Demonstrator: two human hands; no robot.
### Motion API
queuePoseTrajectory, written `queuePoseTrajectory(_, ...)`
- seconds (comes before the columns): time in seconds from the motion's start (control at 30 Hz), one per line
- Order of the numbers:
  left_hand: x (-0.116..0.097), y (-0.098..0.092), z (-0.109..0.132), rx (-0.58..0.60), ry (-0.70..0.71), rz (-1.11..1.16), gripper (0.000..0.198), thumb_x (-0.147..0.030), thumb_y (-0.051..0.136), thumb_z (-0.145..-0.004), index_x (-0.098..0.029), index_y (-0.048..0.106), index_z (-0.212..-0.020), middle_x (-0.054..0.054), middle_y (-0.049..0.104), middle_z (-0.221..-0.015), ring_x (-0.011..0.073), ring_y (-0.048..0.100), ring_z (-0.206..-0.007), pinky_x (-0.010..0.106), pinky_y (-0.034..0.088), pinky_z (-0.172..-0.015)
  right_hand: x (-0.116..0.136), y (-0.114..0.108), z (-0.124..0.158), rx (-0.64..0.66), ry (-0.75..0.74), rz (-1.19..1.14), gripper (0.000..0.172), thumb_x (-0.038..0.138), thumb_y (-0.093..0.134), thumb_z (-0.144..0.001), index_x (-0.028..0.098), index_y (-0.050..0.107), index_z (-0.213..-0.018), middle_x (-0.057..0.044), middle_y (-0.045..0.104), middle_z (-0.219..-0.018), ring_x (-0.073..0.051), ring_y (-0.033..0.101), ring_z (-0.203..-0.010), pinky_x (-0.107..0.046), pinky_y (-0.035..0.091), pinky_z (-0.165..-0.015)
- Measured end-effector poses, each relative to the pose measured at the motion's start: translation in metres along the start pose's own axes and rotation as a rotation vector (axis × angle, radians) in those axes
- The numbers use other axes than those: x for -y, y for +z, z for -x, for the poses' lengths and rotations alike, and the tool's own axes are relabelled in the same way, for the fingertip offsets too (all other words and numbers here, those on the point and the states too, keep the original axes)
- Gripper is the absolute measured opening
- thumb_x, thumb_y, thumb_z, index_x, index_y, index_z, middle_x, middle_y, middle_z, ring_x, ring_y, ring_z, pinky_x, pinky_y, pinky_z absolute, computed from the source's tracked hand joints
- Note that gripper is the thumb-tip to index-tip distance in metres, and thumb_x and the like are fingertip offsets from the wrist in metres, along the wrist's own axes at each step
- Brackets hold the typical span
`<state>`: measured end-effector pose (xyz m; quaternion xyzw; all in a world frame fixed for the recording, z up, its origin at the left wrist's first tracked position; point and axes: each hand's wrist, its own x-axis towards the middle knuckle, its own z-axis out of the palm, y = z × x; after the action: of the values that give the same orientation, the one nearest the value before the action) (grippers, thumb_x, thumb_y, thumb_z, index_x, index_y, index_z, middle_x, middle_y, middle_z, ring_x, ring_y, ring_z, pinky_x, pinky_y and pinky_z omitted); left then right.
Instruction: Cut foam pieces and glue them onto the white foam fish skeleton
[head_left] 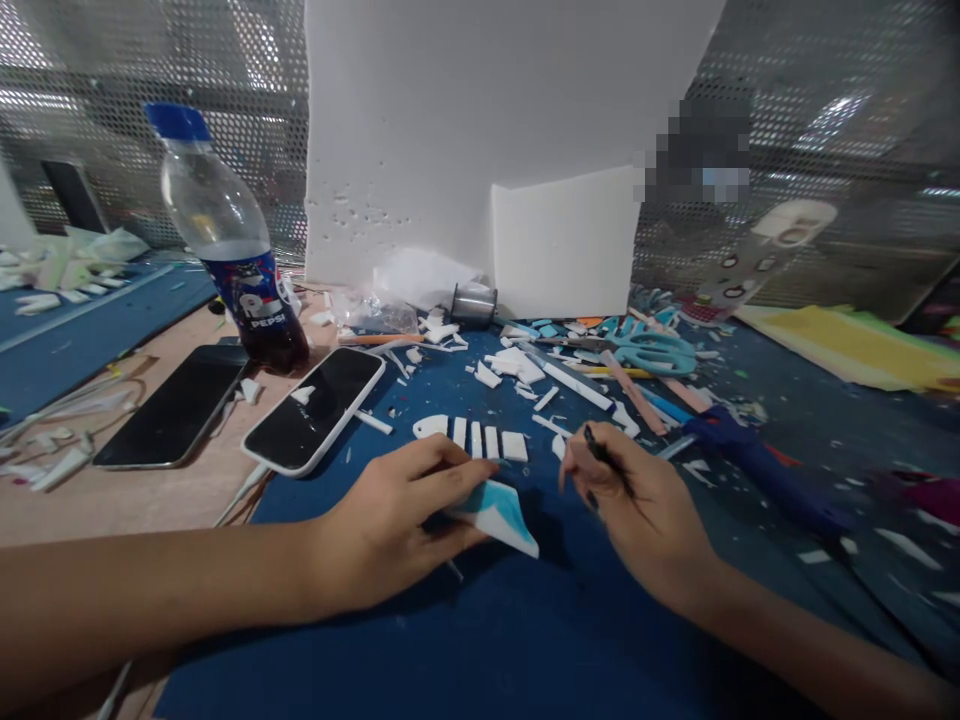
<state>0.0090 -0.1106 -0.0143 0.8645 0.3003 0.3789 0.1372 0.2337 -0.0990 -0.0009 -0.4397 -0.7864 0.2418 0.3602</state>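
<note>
My left hand pinches a small white foam piece with light blue colour on its surface, held a little above the blue mat. To the right, my right hand is closed round a slim black pen-like tool. Its tip is blurred, so its exact kind does not show. The tool is apart from the foam piece. Just beyond my hands, several white foam strips lie in a row on the blue mat, with a rounded piece at their left end.
Two phones and a Pepsi bottle stand or lie at left. Foam scraps, light blue scissors and a dark spool are behind. A blue glue gun with its cable lies right. White boards rise at the back.
</note>
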Motion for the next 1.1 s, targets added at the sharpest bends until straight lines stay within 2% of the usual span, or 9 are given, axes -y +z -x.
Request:
queuePoseTrajectory(0.13, 0.0, 0.0, -0.002, -0.014, -0.045, 0.01, 0.031, -0.021, 0.057, -0.081, -0.011, 0.058, -0.11, 0.008, 0.058, -0.086, 0.0128, 0.058, -0.072, 0.024, 0.054, -0.065, 0.002, -0.001, 0.004, 0.029, 0.105, -0.046, 0.03, 0.041, 0.031, -0.093, 0.021, 0.051, -0.082, 0.004, 0.036, -0.056, -0.01, 0.036, -0.045, -0.023, 0.032, -0.043)
queuePoseTrajectory(0.27, -0.001, -0.002, -0.003, -0.017, -0.061, -0.015, 0.03, -0.024, 0.059, -0.079, -0.012, 0.06, -0.107, 0.007, 0.058, -0.082, 0.0131, 0.057, -0.071, 0.025, 0.052, -0.063, 0.014, -0.003, 0.007, 0.171, 0.167, -0.176, 0.026, 0.043, 0.037, -0.091, 0.022, 0.053, -0.094, -0.001, 0.047, -0.074, -0.011, 0.045, -0.06, -0.023, 0.039, -0.053)
queuePoseTrajectory(0.43, -0.001, -0.003, -0.003, -0.036, -0.094, -0.051, 0.03, -0.029, 0.063, -0.077, -0.011, 0.063, -0.101, 0.006, 0.058, -0.078, 0.0143, 0.057, -0.07, 0.026, 0.05, -0.06, 0.021, -0.004, 0.007, 0.342, 0.353, -0.34, 0.021, 0.04, 0.047, -0.085, 0.022, 0.052, -0.096, 0.002, 0.042, -0.07, -0.009, 0.039, -0.056, -0.02, 0.036, -0.048)
queuePoseTrajectory(0.73, 0.0, -0.004, -0.004, -0.06, -0.11, -0.038, 0.033, -0.032, 0.066, -0.075, -0.012, 0.062, -0.101, 0.005, 0.06, -0.076, 0.0141, 0.059, -0.071, 0.026, 0.052, -0.065, 0.024, -0.006, 0.006, 0.377, 0.408, -0.422, 0.025, 0.041, 0.051, -0.079, 0.019, 0.054, -0.09, 0.001, 0.04, -0.068, -0.01, 0.037, -0.056, -0.022, 0.036, -0.049)
queuePoseTrajectory(0.9, 0.001, -0.004, -0.004, -0.045, -0.112, -0.03, 0.039, -0.035, 0.068, -0.072, -0.01, 0.062, -0.102, 0.004, 0.059, -0.073, 0.0137, 0.057, -0.068, 0.026, 0.051, -0.063, 0.024, -0.002, 0.006, 0.371, 0.394, -0.457, 0.024, 0.039, 0.055, -0.078, 0.018, 0.052, -0.09, 0.006, 0.031, -0.06, -0.007, 0.03, -0.049, -0.02, 0.032, -0.044)
queuePoseTrajectory(1.1, 0.002, -0.004, -0.003, -0.047, -0.089, -0.068, 0.043, -0.04, 0.066, -0.073, -0.009, 0.062, -0.102, 0.005, 0.06, -0.076, 0.0141, 0.057, -0.067, 0.025, 0.049, -0.057, 0.026, -0.001, -0.001, 0.377, 0.409, -0.48, 0.025, 0.04, 0.059, -0.074, 0.017, 0.055, -0.082, 0.006, 0.033, -0.057, -0.007, 0.029, -0.047, -0.02, 0.028, -0.042)
